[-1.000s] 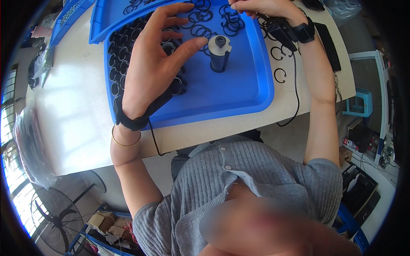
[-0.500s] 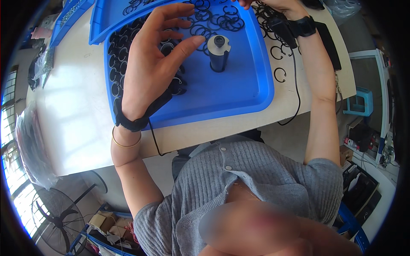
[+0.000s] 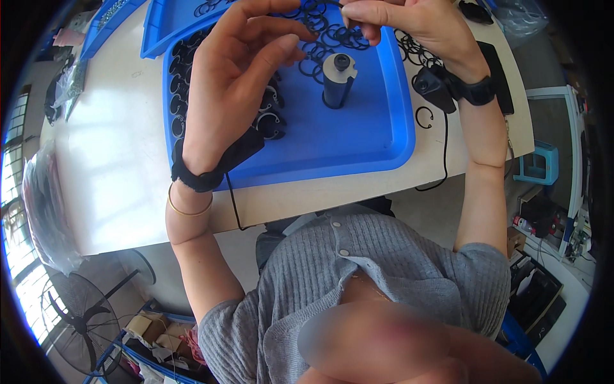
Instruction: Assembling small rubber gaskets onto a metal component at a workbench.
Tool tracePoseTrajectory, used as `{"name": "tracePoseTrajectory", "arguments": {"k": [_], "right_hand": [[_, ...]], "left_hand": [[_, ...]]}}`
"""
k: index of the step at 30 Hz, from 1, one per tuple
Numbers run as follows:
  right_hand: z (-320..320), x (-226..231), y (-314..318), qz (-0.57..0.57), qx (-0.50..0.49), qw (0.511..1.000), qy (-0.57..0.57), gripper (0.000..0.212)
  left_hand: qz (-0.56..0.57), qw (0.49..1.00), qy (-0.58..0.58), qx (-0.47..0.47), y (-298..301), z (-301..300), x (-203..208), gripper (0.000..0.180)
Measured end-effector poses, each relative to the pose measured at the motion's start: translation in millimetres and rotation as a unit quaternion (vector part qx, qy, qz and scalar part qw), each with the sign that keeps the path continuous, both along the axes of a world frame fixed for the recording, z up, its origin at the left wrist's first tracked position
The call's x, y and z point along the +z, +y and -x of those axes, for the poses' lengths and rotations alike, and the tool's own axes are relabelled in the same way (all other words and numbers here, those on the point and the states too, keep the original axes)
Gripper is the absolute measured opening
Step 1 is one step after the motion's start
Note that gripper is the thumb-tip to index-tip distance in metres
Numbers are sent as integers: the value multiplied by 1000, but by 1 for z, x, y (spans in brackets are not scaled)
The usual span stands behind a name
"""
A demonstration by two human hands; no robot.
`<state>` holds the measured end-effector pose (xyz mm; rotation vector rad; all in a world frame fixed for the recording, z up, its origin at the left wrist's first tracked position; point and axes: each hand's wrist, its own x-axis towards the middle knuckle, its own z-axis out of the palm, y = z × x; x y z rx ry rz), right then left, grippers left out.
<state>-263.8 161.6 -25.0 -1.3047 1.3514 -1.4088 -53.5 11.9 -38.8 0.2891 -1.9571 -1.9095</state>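
Observation:
My left hand (image 3: 230,83) is raised over the blue tray (image 3: 404,131), fingers curved and apart, holding nothing I can see. My right hand (image 3: 425,32) is at the tray's far right, thumb and fingertips pinched on a thin black retaining ring (image 3: 325,3), partly cut off by the picture's top edge. Between and nearer than the hands, a cylindrical post (image 3: 336,89) with a pale notched top and a black bolt stands upright in the tray. Loose black retaining rings (image 3: 313,64) lie behind it. Black parts with rings (image 3: 272,121) stand in the tray's left half, partly hidden by my left hand.
On the table right of the tray lie more rings (image 3: 424,118) and a dark flat object (image 3: 497,77). Another blue tray (image 3: 157,38) and a narrow blue bin (image 3: 105,25) stand at the far left. Thin black cables run from both wristbands. A fan (image 3: 83,326) stands below left.
My right hand has come left and nearer, bringing a black ring into view at its fingertips. My left hand stays over the tray with its fingers slightly shifted. The whole view has moved slightly.

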Motion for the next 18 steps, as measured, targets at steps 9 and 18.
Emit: {"name": "tracePoseTrajectory", "arguments": {"k": [9, 18], "right_hand": [[-11, -6, -1, 2, 49, 998, -26, 39], [-12, -8, 3, -22, 30, 999, -4, 23]], "left_hand": [[148, 988, 35, -30, -12, -8, -8, 32], [113, 991, 73, 11, -11, -5, -9, 31]]}}
